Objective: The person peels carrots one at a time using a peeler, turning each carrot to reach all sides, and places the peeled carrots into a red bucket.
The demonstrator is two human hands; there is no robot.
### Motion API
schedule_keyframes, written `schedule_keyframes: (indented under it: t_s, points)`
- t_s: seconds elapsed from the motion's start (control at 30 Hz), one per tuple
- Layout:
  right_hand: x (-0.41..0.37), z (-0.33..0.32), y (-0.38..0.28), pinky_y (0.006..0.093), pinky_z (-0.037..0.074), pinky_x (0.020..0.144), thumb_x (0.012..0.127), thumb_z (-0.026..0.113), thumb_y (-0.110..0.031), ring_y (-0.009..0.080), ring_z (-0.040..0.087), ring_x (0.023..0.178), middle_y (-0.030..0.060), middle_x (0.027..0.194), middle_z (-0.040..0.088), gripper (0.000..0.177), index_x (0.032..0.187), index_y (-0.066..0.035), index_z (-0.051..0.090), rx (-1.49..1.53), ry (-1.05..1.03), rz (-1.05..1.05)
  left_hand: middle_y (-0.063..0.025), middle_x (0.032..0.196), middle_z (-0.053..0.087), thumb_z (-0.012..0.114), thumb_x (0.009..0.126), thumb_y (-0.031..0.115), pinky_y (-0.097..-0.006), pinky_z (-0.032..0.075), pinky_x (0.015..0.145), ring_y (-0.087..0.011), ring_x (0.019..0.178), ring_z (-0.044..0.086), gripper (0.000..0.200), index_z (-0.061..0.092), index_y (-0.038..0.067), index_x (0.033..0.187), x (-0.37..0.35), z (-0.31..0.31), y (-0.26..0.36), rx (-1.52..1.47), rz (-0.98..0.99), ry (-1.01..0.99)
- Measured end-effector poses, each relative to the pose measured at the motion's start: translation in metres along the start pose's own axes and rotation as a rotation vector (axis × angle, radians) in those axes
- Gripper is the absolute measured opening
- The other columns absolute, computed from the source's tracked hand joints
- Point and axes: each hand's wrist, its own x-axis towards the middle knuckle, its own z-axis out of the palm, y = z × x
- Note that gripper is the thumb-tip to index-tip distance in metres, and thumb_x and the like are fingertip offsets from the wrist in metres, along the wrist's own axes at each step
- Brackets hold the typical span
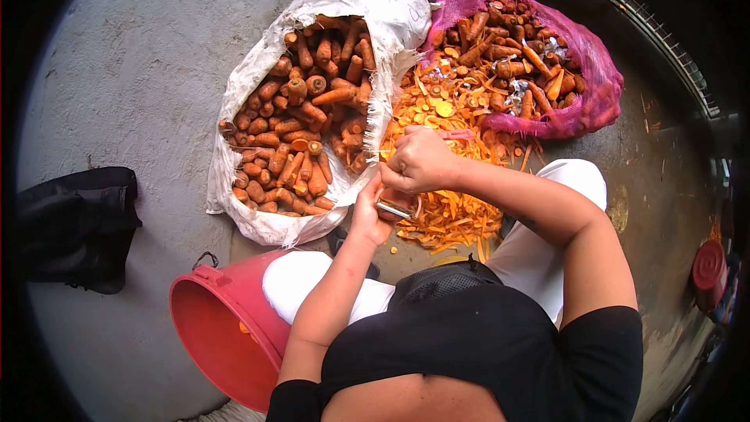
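Note:
My right hand (418, 160) is closed, and a pink handle (458, 134) sticks out of it toward the peel pile. Just beneath it my left hand (367, 215) is curled around something mostly hidden, apparently a carrot. A small metal piece (394, 209) shows between the two hands. Both hands hover over a heap of orange carrot peels and slices (445, 215) on the concrete floor. An open white sack (258, 219) full of unpeeled carrots (305, 117) lies just left of my hands.
A pink mesh bag (594, 70) of carrots lies at the upper right. A red bucket (211, 328) stands by my left knee. A black bag (74, 227) lies on the floor at left. A red round object (709, 270) sits far right, below a metal grate (664, 31).

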Motion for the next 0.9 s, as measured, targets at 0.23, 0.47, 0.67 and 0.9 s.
schedule_keyframes:
  t_s: [0.23,0.47,0.67,0.9]
  points:
    - [0.001,0.011,0.008,0.0359,0.036,0.044,0.078,0.059,-0.022,0.0245,0.047,0.038,0.0085,0.041,0.047,0.038,0.042,-0.013,0.053,0.054,0.062,0.040,-0.0119,0.100,0.062,0.042,0.096,0.036,-0.0383,0.055,0.074,-0.0232,0.086,0.064,0.038,0.052,0.004,0.115,0.001,-0.002,0.004,0.041,0.065,0.021]
    - [0.003,-0.027,0.106,0.0402,0.050,0.067,0.085,0.045,-0.039,0.0274,0.060,0.050,0.0119,0.051,0.058,0.046,0.052,-0.012,0.064,-0.427,-0.076,0.602,-0.0153,0.086,0.063,0.039,0.097,0.041,-0.0335,0.055,0.061,-0.0230,0.068,0.064,0.045,0.050,0.002,0.117,-0.031,0.002,0.002,0.297,-0.026,-0.138]
    - [0.017,-0.026,0.059,0.0353,0.040,0.039,0.087,0.048,-0.034,0.0247,0.050,0.036,0.0085,0.041,0.050,0.040,0.061,-0.014,0.070,-0.132,-0.055,0.564,-0.0157,0.094,0.062,0.037,0.098,0.042,-0.0383,0.057,0.069,-0.0256,0.077,0.065,0.047,0.048,0.002,0.120,-0.010,-0.004,0.015,0.152,0.007,-0.101]
    - [0.008,-0.011,0.002,0.0375,0.037,0.050,0.078,0.061,-0.023,0.0249,0.046,0.043,0.0056,0.043,0.047,0.037,0.044,-0.013,0.054,-0.020,0.066,0.019,-0.0102,0.104,0.062,0.042,0.097,0.036,-0.0381,0.055,0.079,-0.0247,0.094,0.063,0.038,0.053,0.005,0.116,0.000,0.002,0.012,-0.015,0.012,0.083]
